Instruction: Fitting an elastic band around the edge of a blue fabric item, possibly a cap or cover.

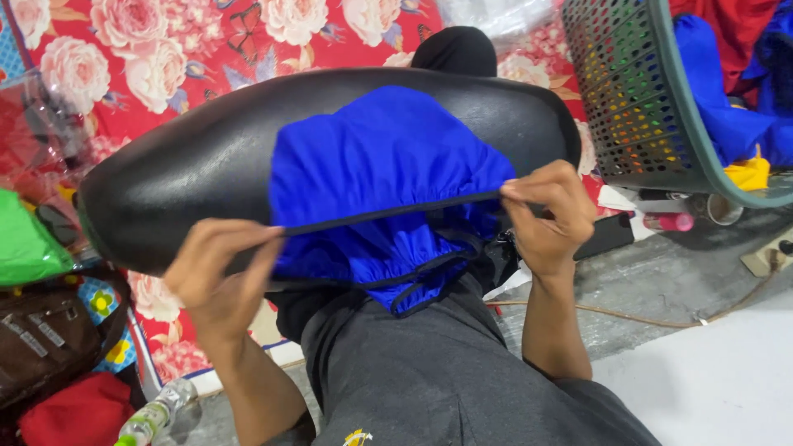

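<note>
blue cover (376,161) on black seat (165,169) | elastic hem stretched between hands

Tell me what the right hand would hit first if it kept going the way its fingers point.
The right hand points toward the left hand along the stretched black elastic. It would likely meet the blue cover on the black seat first, though depth is unclear.
</note>
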